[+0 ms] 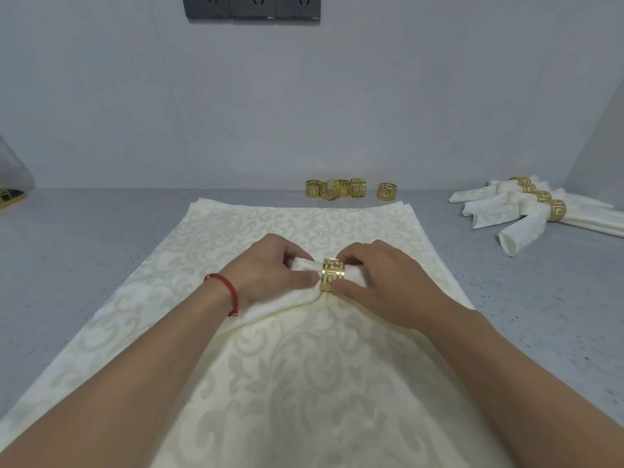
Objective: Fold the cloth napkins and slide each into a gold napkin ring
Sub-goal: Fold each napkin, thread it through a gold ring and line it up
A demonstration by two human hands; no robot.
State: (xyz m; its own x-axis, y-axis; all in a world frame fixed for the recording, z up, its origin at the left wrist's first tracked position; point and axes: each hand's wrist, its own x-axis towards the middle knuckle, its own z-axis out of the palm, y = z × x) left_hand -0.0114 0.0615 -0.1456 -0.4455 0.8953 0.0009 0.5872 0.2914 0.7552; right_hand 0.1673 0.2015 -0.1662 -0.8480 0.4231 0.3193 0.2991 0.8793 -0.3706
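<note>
At the far left edge of the grey desk [84, 251] a dark tray with gold trim [10, 196] shows only in part. A stack of flat cream napkins [304, 383] with a scroll pattern lies spread over the middle of the desk, reaching from the near edge toward the wall. On top of it, the left hand [270, 268], with a red cord bracelet [227, 292] on the wrist, is closed around the left end of a folded napkin [287, 300], thumb on the near side and fingers curled over the top. A gold napkin ring [332, 274] with a cut-out key pattern sits around that napkin, between the two hands and touching both. The right hand [381, 282] pinches the ring, its fingertips on the ring's top edge and the thumb against the lower right side; the napkin's right end is hidden beneath this hand. Behind the stack, near the wall, five spare gold rings [349, 189] stand on the desk, four bunched together and one just apart to the right. At the far right lie finished napkins [540, 211], each rolled and banded by a gold ring, fanned out and overlapping one another. High on the wall [405, 96], a dark row of power sockets [251, 6] is cut off by the frame's top edge.
</note>
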